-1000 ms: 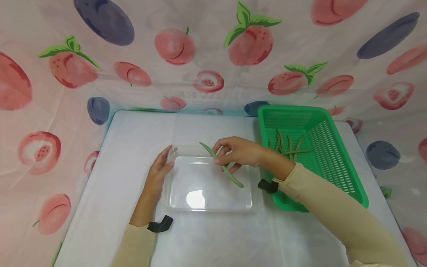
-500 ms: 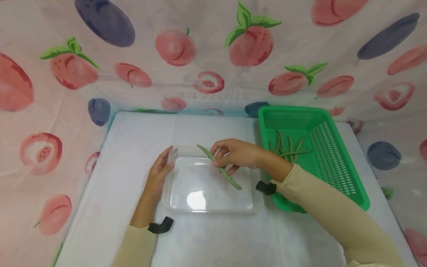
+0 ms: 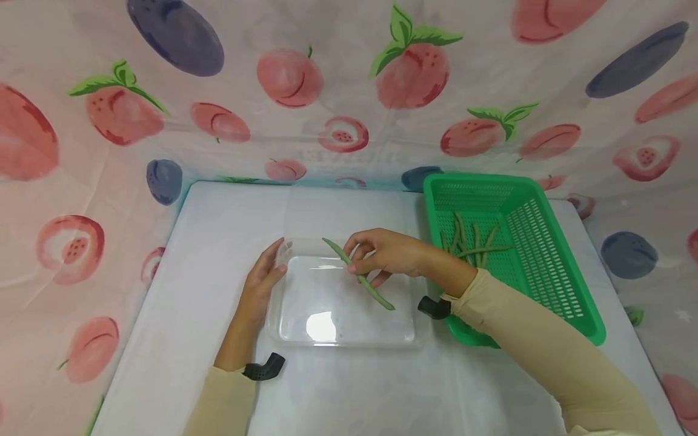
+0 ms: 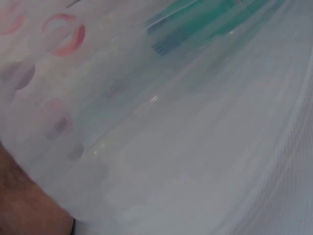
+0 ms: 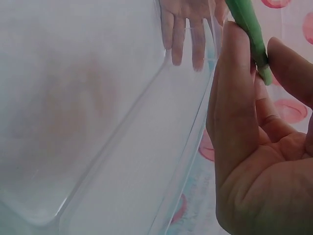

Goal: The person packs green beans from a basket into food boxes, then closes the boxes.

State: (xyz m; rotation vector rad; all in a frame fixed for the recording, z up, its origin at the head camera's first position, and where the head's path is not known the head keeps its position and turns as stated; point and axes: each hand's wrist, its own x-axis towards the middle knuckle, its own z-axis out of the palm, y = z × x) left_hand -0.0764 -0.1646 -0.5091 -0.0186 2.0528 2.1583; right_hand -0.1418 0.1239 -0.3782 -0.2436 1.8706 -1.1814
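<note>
Green bean (image 3: 358, 274) pinched in right hand (image 3: 388, 253) above clear tray (image 3: 349, 339); flat left hand (image 3: 260, 284) steadies tray; lowering and release required.

My left wrist picture is all foggy, and only a bit of my left hand (image 4: 24, 200) shows at seven o'clock, cut off by the edge. The green basket (image 4: 195, 19) at twelve o'clock is a blur there. In my right wrist picture, the green bean (image 5: 249, 29) runs off the top at one o'clock. My right hand (image 3: 389, 254) hides the middle of the bean in the head picture.
</note>
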